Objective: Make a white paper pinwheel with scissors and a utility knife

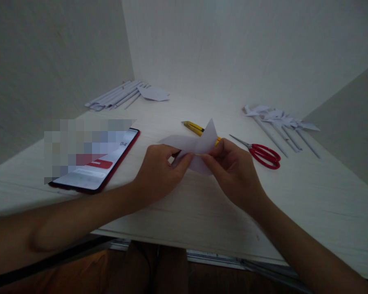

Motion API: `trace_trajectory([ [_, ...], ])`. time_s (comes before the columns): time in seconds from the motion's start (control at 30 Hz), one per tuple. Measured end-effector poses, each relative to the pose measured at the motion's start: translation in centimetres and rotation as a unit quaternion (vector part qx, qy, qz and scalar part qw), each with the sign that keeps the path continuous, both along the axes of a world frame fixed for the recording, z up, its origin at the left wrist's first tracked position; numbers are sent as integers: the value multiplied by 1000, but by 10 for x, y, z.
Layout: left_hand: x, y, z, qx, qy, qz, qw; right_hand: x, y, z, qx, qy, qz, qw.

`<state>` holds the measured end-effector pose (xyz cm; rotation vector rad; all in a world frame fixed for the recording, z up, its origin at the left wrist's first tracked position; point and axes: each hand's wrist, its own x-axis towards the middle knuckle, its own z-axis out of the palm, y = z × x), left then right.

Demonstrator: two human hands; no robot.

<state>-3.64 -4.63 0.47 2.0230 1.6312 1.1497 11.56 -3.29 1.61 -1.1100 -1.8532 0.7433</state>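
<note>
A white paper pinwheel, its blades bent and pointed, is held just above the table in front of me. My left hand is closed, thumb and fingers pinching the pinwheel near its middle. From the other side my right hand pinches too, its fingertips against the paper. Something thin and yellowish shows between the two thumbs; its kind cannot be made out. Behind the paper lies a yellow box cutter, partly hidden by the pinwheel and my right hand. Scissors with red handles rest right of my right hand.
A phone with a red edge lies at the left, partly pixelated. Rolled paper sticks and a folded paper piece are at the back left. Several paper pinwheels on sticks lie back right. Pale walls enclose the white table.
</note>
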Motion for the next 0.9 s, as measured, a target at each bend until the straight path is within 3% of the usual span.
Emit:
trace_trajectory([
  [0.3,2,-1,3,24,14,8,1000,-6,-9,-5,109,-101,-79,986],
  [0.47,3,-3,2,30,21,16,999,-11,-12,-6,169,-141,-91,971],
  [0.9,2,-4,2,74,86,10,993,-18,-14,-9,196,-202,-111,953],
])
